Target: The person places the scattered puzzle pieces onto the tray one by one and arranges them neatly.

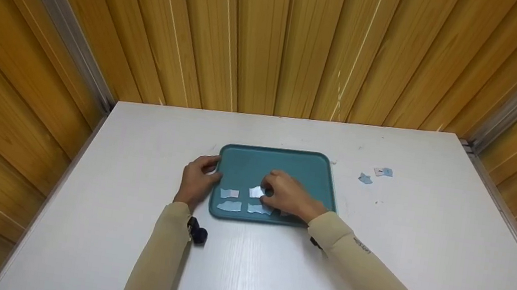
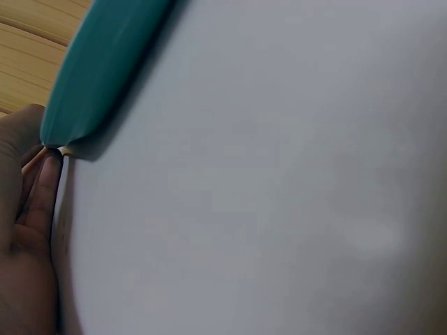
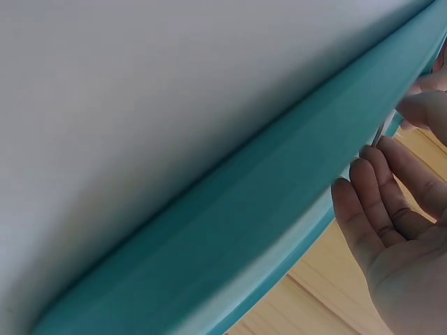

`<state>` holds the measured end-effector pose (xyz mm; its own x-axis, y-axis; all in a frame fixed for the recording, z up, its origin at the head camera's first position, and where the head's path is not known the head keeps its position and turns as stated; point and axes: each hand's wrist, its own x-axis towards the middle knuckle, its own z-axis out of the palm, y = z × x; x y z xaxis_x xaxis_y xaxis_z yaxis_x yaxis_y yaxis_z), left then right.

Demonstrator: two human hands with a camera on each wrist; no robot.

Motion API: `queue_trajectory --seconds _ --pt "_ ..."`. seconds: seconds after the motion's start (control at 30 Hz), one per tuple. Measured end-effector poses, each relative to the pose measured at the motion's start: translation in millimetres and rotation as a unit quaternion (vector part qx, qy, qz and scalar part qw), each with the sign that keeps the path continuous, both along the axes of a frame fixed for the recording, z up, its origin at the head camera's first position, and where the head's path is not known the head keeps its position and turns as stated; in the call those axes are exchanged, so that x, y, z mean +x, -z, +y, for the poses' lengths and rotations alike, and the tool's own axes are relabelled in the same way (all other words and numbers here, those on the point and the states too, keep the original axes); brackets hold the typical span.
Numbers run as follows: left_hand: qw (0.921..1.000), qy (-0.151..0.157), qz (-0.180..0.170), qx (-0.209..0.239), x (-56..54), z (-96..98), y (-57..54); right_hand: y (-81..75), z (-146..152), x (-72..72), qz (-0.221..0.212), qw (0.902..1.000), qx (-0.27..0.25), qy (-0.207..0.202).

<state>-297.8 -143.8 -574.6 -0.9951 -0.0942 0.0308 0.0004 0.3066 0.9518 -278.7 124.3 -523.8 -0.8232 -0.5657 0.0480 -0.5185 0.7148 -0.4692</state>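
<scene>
A teal tray (image 1: 281, 161) lies on the table with pale blue torn paper pieces in its front part. My left hand (image 1: 196, 179) holds the tray's left edge, thumb at the rim and fingers along the outer side; the left wrist view shows them at the tray's corner. Over the tray, my right hand (image 1: 289, 195) pinches a light paper piece (image 1: 256, 192) between thumb and fingers. To its left is another paper piece (image 1: 230, 193). Two more, a left paper piece (image 1: 229, 205) and a middle paper piece (image 1: 257, 209), form the front row; the right forearm side partly hides another.
Right of the tray, on the white table (image 1: 406, 246), lie a small blue paper scrap (image 1: 365, 178) and a white-and-blue paper scrap (image 1: 383, 172). Wood-patterned panels (image 1: 263, 39) stand behind the table and at both sides.
</scene>
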Motion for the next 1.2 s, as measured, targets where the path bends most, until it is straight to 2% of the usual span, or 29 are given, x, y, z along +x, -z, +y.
queue_trajectory --seconds 0.13,0.37,0.67,1.2 --pt "1.0000 -0.001 -0.003 0.001 0.4 -0.4 0.0 -0.1 -3 2.2 0.004 1.0000 0.004 -0.004" --pt "0.9999 -0.006 -0.011 -0.007 0.1 0.1 -2.0 2.1 -2 3.3 0.046 0.9985 0.017 -0.024" --pt "0.9999 -0.004 -0.009 -0.013 -0.1 0.0 -1.3 3.6 4 3.4 0.024 0.9995 -0.002 -0.022" --pt "0.9999 0.001 -0.004 -0.011 0.8 -0.6 -1.1 -3.8 47 -3.3 0.034 0.9990 -0.028 -0.006"
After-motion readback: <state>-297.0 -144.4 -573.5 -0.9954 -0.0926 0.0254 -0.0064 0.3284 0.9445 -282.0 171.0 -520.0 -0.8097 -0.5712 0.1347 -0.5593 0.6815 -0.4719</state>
